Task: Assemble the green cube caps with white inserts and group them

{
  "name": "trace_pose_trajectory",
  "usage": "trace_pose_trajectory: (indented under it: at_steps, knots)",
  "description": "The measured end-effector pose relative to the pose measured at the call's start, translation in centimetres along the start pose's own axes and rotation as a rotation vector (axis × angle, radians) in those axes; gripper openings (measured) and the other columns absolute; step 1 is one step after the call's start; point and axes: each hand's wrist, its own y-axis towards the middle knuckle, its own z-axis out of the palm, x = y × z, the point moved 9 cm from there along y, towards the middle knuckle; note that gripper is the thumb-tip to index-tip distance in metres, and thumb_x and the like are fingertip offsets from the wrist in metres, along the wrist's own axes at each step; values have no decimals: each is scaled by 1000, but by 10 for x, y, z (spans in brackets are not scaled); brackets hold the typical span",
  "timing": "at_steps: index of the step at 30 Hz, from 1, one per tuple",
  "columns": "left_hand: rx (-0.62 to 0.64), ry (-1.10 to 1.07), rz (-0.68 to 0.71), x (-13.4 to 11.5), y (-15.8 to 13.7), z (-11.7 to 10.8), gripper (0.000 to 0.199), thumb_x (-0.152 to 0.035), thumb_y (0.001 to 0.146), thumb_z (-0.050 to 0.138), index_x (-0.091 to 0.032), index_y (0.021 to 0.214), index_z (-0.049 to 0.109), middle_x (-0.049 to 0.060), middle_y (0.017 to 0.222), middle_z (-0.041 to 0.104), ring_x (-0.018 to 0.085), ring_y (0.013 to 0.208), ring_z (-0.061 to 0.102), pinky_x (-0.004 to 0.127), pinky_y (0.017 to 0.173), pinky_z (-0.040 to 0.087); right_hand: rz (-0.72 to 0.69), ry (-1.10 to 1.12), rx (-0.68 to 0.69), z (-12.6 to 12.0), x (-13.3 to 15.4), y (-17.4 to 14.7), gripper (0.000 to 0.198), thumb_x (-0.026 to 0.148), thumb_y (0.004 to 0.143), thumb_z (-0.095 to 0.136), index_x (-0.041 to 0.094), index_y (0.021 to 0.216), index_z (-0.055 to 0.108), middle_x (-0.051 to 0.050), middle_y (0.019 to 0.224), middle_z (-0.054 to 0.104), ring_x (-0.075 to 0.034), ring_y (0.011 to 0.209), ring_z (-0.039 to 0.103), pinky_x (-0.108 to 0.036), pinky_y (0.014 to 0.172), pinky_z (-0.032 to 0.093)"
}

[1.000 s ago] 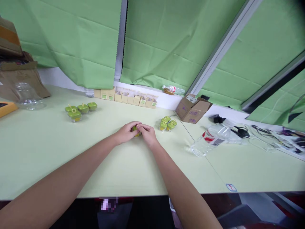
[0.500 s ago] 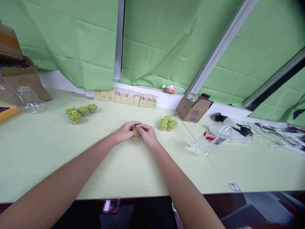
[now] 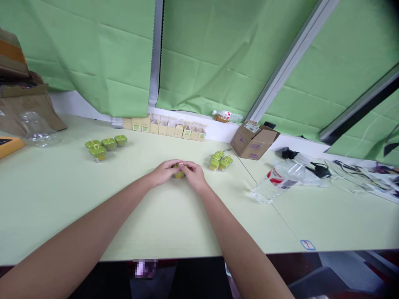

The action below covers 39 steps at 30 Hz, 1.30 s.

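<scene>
Between my two hands, on the table [image 3: 162, 224], is a small clear jar with a green lid and a yellowish loop on top [image 3: 178, 175]. My left hand [image 3: 166, 171] grips it from the left side. From the right, my right hand [image 3: 193, 174] closes on it, with fingers at the lid and loop. Much of the jar is hidden by the fingers. Several like jars [image 3: 98, 153] stand in a group to the left. Another cluster of green-lidded jars [image 3: 215, 162] is just right of my right hand.
A row of small cream boxes [image 3: 171, 128], several with raised flaps, lines the back wall. An open cardboard box [image 3: 253, 141] and a large water bottle [image 3: 277, 182] are to the right, with cables [image 3: 358, 176] beyond. A clear plastic container [image 3: 37, 131] stands far left.
My hands stay on the jar in the same place. The fingers have shifted slightly, and more of the jar's front shows below them.
</scene>
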Motion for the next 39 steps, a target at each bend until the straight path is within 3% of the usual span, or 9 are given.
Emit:
trace_pose_trajectory:
  at_steps: [39]
  knots:
    - [-11, 123, 4, 3, -1, -4, 41, -41, 87, 59, -23, 124, 66, 8, 127, 65, 26, 116, 60, 40, 102, 44, 17, 14, 42, 2, 2, -1, 24, 42, 76, 69, 20, 84, 76, -3, 88, 74, -19, 83, 66, -32, 82, 50]
